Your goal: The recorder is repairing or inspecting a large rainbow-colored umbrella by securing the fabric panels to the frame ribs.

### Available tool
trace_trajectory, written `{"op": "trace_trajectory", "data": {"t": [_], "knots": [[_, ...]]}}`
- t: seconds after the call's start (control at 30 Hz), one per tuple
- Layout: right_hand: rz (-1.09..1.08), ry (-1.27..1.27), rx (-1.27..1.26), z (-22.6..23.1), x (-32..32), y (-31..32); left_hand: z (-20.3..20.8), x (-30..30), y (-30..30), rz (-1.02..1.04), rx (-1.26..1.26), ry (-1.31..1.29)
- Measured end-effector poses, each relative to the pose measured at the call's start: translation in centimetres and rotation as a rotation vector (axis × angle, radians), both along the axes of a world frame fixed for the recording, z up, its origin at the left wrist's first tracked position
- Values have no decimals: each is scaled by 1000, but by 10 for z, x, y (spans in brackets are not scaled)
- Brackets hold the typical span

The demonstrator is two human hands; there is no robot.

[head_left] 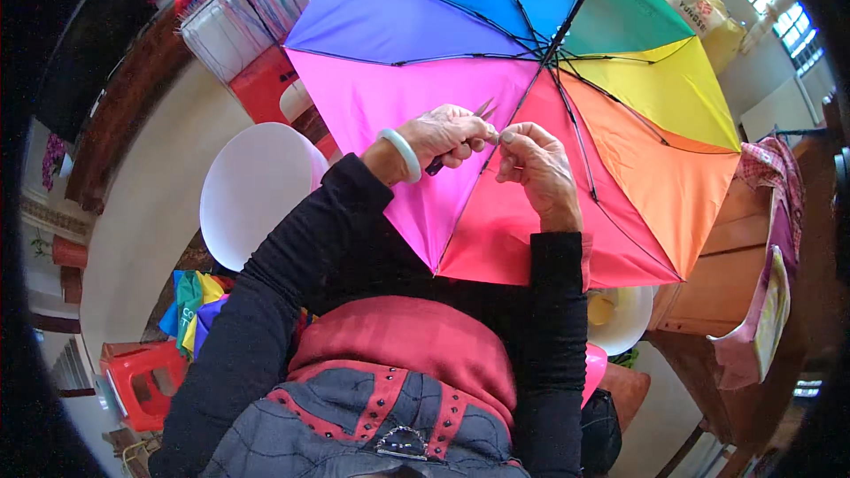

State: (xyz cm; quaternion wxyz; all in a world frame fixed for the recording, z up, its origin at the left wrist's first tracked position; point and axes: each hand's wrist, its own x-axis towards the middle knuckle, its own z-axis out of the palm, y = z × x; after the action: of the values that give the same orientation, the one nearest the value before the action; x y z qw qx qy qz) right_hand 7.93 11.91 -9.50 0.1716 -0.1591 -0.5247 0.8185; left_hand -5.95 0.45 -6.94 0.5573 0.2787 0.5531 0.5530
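Observation:
An open umbrella with panels in several bright colours is spread before me, its inside and thin black ribs facing me. My left hand, with a pale bangle at its wrist, is closed around small scissors. Their pointed blades show above the fingers, the dark handle end below. The left thumb and forefinger also pinch at the rib between the pink and red panels. Meeting them there, my right hand has its thumb and forefinger pressed together. What lies between its fingertips is too small to make out.
At left stands a white round-topped object, near a pile of folded coloured fabric and a red plastic stool. A clear-sided box is farther back. Cloths hang by wooden furniture at right.

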Motion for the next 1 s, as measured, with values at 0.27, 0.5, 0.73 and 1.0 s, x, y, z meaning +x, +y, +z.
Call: {"op": "trace_trajectory", "data": {"t": [0.27,0.5,0.73,1.0], "knots": [[-38,-22,50,6,0,-3,7,1,-3,-33,-20,42],[-87,-34,34,4,-1,-4,10,2,-6,-39,-5,65],[-301,-131,352,-28,-10,-4,56,27,6,-82,70,255],[-440,48,428,-44,-31,-24,104,139,88,-571,708,1041]]}}
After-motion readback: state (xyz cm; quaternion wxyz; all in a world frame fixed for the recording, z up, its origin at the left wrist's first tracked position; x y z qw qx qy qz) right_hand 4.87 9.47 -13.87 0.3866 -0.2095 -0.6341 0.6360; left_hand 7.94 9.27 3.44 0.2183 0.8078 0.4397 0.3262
